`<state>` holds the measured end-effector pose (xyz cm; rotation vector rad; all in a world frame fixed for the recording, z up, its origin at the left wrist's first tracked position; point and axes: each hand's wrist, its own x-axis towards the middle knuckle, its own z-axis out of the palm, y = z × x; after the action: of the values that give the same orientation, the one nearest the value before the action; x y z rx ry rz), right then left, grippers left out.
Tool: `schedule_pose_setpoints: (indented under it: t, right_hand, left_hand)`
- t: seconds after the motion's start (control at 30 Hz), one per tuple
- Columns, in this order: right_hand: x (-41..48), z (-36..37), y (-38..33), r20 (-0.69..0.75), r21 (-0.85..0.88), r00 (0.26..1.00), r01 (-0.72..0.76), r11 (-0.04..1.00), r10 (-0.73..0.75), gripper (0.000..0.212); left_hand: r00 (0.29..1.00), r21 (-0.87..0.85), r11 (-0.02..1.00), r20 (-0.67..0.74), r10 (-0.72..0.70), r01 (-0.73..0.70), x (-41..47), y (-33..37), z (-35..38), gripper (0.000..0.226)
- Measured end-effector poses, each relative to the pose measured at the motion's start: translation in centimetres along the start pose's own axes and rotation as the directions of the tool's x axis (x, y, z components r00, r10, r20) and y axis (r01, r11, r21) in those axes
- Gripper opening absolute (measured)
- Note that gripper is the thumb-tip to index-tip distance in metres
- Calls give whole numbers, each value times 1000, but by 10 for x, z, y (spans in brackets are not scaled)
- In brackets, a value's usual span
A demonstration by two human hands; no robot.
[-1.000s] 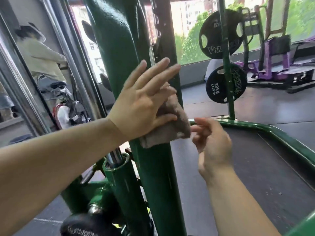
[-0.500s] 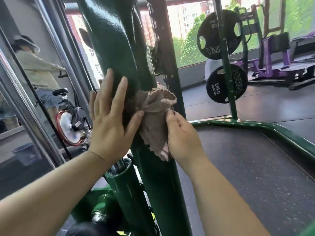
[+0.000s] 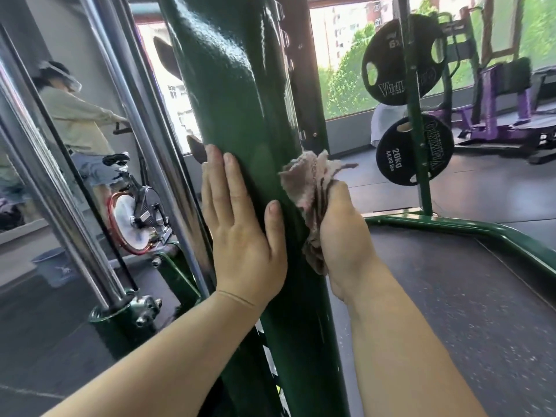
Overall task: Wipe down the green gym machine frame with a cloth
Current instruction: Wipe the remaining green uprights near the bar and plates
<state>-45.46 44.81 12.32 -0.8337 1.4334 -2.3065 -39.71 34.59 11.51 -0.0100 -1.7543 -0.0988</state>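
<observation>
A thick dark green upright post of the gym machine frame (image 3: 240,85) fills the middle of the view. My left hand (image 3: 240,233) lies flat against the post's left face, fingers straight and pointing up, thumb spread across the front. My right hand (image 3: 340,233) grips a bunched pinkish-brown cloth (image 3: 310,182) and holds it against the post's right edge. The cloth's loose folds stick up above my fist. The green base rail (image 3: 451,228) of the same frame runs off to the right along the floor.
Chrome guide rods (image 3: 99,145) slant down at the left into a green socket (image 3: 120,314). Black weight plates (image 3: 400,61) hang on a thin green post at right. A mirror at left shows a person on an exercise bike (image 3: 135,212). Purple machines (image 3: 505,109) stand at back right.
The cloth passed from under my left hand into my right hand, which now grips it at the post's right edge. My left hand slid to the post's left face.
</observation>
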Motion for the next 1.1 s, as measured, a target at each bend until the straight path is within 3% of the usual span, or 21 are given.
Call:
schedule_pose_setpoints:
  t: [0.07, 0.1, 0.2, 0.27, 0.37, 0.47, 0.53, 0.6, 0.7, 0.77, 0.87, 0.97, 1.0, 1.1]
  right_hand:
    - [7, -1, 11, -65, 1, 990, -128, 992, 128, 69]
    - [8, -4, 20, -73, 27, 975, -207, 978, 208, 64]
    - [-3, -21, 40, -19, 38, 954, -298, 954, 299, 26]
    - [-3, -19, 37, 18, -27, 964, -264, 964, 264, 25]
    - [-10, -12, 13, 158, 237, 985, -103, 966, 67, 48]
    - [-6, -7, 7, 139, 231, 990, -5, 973, -28, 58]
    - [-5, -14, 19, 129, 100, 987, -112, 989, 99, 67]
    - [-11, -25, 46, 49, -1, 944, -326, 945, 325, 73]
    - [-36, -45, 83, -84, -195, 884, -468, 862, 460, 42]
    - [-41, -41, 73, 20, -98, 907, -418, 903, 422, 38]
    - [-33, -13, 20, 173, 202, 977, -159, 967, 124, 46]
    - [-15, -2, 10, 15, 88, 1000, 12, 996, -14, 44]
    - [-14, -6, 18, -23, 33, 1000, -12, 999, 13, 48]
    - [-28, -26, 72, -50, 79, 944, -323, 943, 327, 57]
  left_hand:
    - [1000, 5, 1000, 21, 17, -17, -1, -3, -2, 63]
    - [999, 0, 1000, 24, 22, -22, -1, -3, -2, 63]
    - [1000, -19, 1000, 25, 10, -9, -3, -4, -1, 63]
    - [1000, -25, 1000, 23, -11, 11, -3, -3, -1, 63]
    - [996, -34, 996, 42, -76, 77, -3, 2, -3, 63]
    - [982, -109, 980, 113, -152, 164, -10, 11, -13, 63]
    - [956, -197, 943, 173, -235, 268, -23, 13, -22, 67]
    - [887, -311, 838, 269, -376, 450, -41, 13, -32, 67]
    - [759, -277, 722, 400, -513, 634, -61, 15, -37, 55]
    - [726, -240, 709, 440, -529, 663, -64, 16, -35, 46]
    - [715, -233, 710, 475, -512, 664, -62, 16, -34, 47]
    - [705, -219, 715, 502, -501, 664, -63, 14, -35, 48]
    - [694, -210, 709, 513, -506, 673, -63, 14, -36, 47]
    - [652, -173, 686, 538, -534, 706, -64, 11, -40, 42]
